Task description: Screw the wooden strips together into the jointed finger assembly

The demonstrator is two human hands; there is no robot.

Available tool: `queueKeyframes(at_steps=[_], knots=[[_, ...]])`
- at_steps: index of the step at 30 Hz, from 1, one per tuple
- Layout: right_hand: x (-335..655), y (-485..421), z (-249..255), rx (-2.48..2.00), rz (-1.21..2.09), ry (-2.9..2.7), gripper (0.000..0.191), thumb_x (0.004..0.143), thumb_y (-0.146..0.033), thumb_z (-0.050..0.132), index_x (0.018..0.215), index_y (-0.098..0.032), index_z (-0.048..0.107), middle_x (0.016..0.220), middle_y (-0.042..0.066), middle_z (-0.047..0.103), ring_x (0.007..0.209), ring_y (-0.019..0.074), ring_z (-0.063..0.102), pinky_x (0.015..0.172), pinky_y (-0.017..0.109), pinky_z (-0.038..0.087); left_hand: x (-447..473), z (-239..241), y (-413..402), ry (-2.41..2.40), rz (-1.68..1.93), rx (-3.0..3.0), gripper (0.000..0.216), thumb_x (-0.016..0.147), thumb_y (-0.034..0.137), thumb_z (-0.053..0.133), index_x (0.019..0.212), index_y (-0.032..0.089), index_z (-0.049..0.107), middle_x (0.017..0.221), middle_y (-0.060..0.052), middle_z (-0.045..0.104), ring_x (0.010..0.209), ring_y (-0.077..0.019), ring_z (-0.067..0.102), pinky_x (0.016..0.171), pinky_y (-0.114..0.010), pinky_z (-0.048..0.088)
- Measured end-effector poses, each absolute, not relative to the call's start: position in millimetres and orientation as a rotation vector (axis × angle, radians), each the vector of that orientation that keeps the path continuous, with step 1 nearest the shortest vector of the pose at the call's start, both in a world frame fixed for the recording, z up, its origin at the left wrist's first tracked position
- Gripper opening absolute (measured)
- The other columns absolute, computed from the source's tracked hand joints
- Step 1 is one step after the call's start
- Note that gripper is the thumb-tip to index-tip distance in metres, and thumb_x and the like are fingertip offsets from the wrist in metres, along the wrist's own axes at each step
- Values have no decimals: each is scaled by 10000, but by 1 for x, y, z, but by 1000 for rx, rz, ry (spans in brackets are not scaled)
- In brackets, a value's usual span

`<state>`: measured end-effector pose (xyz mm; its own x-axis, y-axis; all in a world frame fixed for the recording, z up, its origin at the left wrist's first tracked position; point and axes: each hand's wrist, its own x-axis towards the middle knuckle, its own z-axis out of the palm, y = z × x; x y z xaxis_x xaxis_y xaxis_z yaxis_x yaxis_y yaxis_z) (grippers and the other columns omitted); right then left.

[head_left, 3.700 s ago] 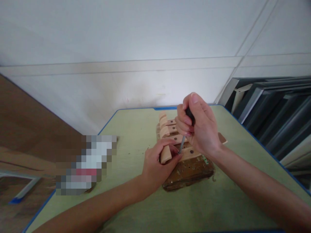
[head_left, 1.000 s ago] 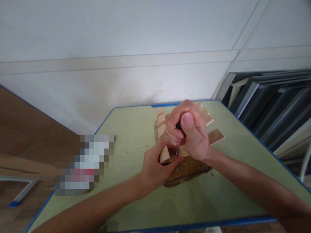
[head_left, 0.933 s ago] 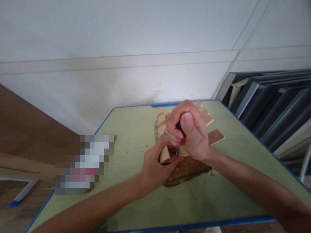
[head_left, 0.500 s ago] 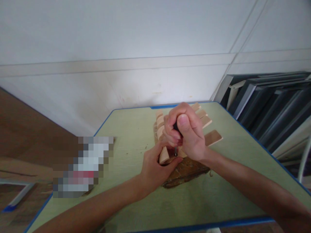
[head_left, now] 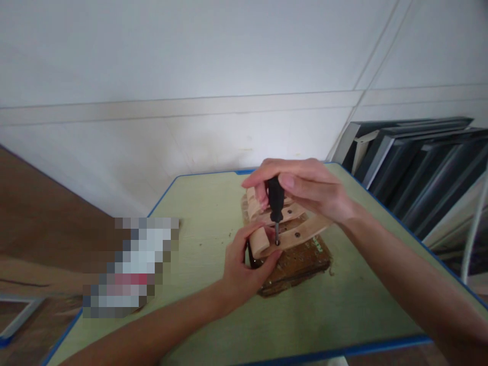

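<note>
A black-handled screwdriver (head_left: 276, 201) stands nearly upright, its metal tip at a dark hole in a pale wooden slat. Around the top of the handle are the thumb and fingers of my right hand (head_left: 308, 185), which come down from the right. The nearest wooden slat (head_left: 314, 230) has a thick rounded block at its left end and a second dark screw hole or screw head farther along. My left hand (head_left: 244, 264) grips that left end, thumb in front and fingers behind. Beneath lies a worn brown board (head_left: 297, 267), with similar slats behind, partly hidden by my right hand.
The pale green table (head_left: 206, 213) has a blue edge. A blurred-out, pixelated object (head_left: 133, 264) lies at its left side. Several dark panels (head_left: 415, 157) lean together at the right. A white wall (head_left: 213, 137) stands behind the table.
My right hand has loosened from a tight fist and turned, with fingers now extended around the handle, so the screwdriver and the near slat show more. My left hand stays in place.
</note>
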<state>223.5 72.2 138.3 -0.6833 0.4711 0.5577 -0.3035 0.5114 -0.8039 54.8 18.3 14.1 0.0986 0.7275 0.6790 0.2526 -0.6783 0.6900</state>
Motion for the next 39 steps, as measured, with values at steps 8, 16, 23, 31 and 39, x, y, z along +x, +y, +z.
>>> queueKeyframes(at_steps=[8,16,23,31,39], knots=[[243,68,167,-191,1029,-2194,193,885,-109,543,1066,-82,604,933,34,665,883,91,643,785,214,537,38,-1,20,853,1548,2090,389,876,163,537,1260,168,477,1125,-134,619,1067,-245,602,918,-391,498],[232,74,162,-150,715,-2176,73,833,-173,642,810,-104,649,816,39,692,818,122,662,733,245,554,37,-3,20,872,1499,2122,401,881,157,511,1273,171,432,1133,-142,596,1046,-246,593,887,-398,496],[231,74,161,-208,432,-2133,116,777,-195,711,731,-129,627,738,15,666,696,106,619,597,224,502,38,-1,21,861,1510,2139,379,876,160,511,1249,178,447,1061,-111,600,942,-210,603,826,-342,500],[229,71,161,-222,122,-2208,220,802,-296,696,857,-132,560,792,-46,550,618,26,418,599,173,406,38,0,23,865,1506,2186,423,860,135,516,1270,177,420,1070,-115,599,960,-213,604,823,-343,506],[238,71,165,-229,250,-2278,141,851,-207,628,746,-160,546,768,23,613,745,116,572,614,261,446,38,0,23,891,1517,2185,385,869,152,513,1247,179,442,1065,-119,607,993,-226,609,859,-373,511]])
